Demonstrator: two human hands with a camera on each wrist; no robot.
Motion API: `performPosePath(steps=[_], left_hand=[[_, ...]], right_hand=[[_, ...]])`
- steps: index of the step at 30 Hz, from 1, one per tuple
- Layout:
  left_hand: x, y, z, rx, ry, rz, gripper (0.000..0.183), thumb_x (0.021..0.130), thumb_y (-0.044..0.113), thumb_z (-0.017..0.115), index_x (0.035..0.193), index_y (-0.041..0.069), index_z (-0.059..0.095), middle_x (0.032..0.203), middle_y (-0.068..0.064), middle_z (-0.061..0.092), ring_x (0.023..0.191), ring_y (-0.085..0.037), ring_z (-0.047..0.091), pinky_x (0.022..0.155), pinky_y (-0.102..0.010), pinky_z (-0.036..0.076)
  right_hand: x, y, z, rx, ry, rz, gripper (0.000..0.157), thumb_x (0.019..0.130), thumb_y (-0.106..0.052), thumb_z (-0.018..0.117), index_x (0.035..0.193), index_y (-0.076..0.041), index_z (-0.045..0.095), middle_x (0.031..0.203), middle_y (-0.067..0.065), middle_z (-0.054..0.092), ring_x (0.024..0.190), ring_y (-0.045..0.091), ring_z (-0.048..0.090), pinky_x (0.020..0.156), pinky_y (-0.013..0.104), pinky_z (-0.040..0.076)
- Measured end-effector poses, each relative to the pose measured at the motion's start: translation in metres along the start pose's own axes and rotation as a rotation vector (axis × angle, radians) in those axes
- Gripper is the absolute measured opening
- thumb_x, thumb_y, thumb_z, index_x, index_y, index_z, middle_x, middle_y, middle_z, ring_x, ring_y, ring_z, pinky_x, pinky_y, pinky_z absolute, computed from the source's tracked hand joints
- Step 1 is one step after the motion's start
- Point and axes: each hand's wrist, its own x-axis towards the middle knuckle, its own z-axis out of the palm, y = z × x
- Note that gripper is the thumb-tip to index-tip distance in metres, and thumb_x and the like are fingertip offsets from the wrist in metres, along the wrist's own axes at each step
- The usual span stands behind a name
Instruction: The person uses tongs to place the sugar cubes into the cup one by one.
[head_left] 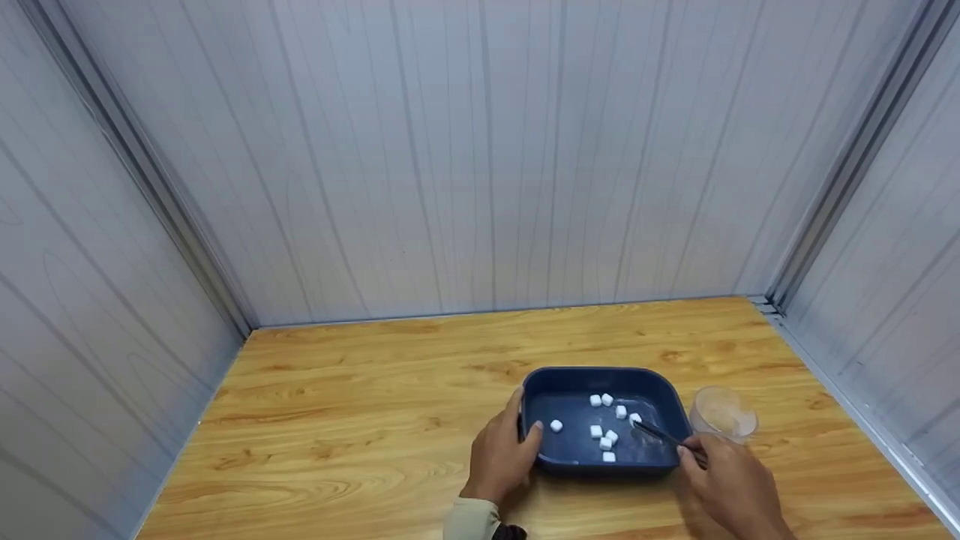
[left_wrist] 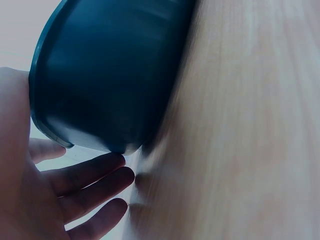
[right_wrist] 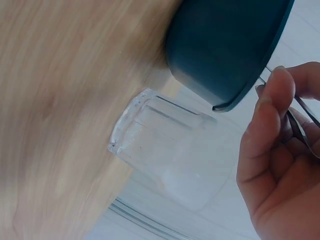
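Near the right end of the dark blue tray, on its floor, we see one white cube at the tips of the black tweezers. The relation that counts most, we judge, is this line: the tips meet the cube's near side, and the tweezers' long axis slants from there to the right and nearer to us, over the tray's right end and into the right hand. So the cube lies left of that grip and farther away, and the right hand is much closer to it than the left.

The right hand pinches the tweezers between thumb and fingers. We cannot tell whether the tips are clamped on the cube or only touch it.

The closest neighbour sits just left and slightly far of this cube, apart from it. More cubes lie around the tray's middle, and a lone cube rests toward the left end.

The tray's long side runs left to right. The left hand holds its left end, thumb over the rim and fingers along the outer wall. Just right of the tray a clear cup stands on the wooden table, on the far side of the right hand.
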Motion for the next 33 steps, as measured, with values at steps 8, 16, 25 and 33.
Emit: performPosePath(steps=[8,16,25,33], left_hand=[[0.000,0.000,-0.001,0.000,-0.006,-0.011,0.062,0.088,0.043,0.056,0.144,0.025,0.036,0.126,-0.003,0.056,0.112,-0.021,0.054,0.091,-0.044,0.041],[0.000,-0.001,-0.001,-0.005,-0.001,0.006,0.061,0.088,0.043,0.056,0.143,0.025,0.036,0.125,-0.003,0.057,0.111,-0.021,0.055,0.090,-0.044,0.042],[0.000,-0.001,-0.002,-0.003,0.015,0.043,0.061,0.088,0.043,0.056,0.143,0.024,0.037,0.123,-0.002,0.059,0.106,-0.021,0.057,0.085,-0.043,0.045],[-0.001,-0.003,-0.001,0.000,0.032,0.064,0.061,0.088,0.042,0.057,0.143,0.023,0.038,0.120,-0.003,0.060,0.104,-0.021,0.058,0.083,-0.043,0.045]], right_hand=[[-0.002,0.000,-0.008,-0.003,0.071,-0.018,0.014,0.082,-0.022,0.067,0.089,-0.010,0.068,0.086,0.006,0.068,0.080,0.029,0.063,0.065,0.050,0.045],[-0.004,-0.002,-0.015,-0.001,0.103,-0.025,0.014,0.082,-0.022,0.066,0.089,-0.010,0.068,0.086,0.009,0.068,0.081,0.033,0.064,0.064,0.053,0.045],[-0.007,0.004,-0.023,0.017,0.169,-0.032,0.014,0.082,-0.024,0.067,0.086,-0.011,0.069,0.080,0.003,0.066,0.073,0.029,0.063,0.058,0.050,0.044],[-0.008,0.008,-0.030,-0.002,0.214,-0.016,0.015,0.081,-0.021,0.067,0.086,-0.007,0.069,0.077,0.004,0.065,0.068,0.028,0.061,0.056,0.048,0.043]])
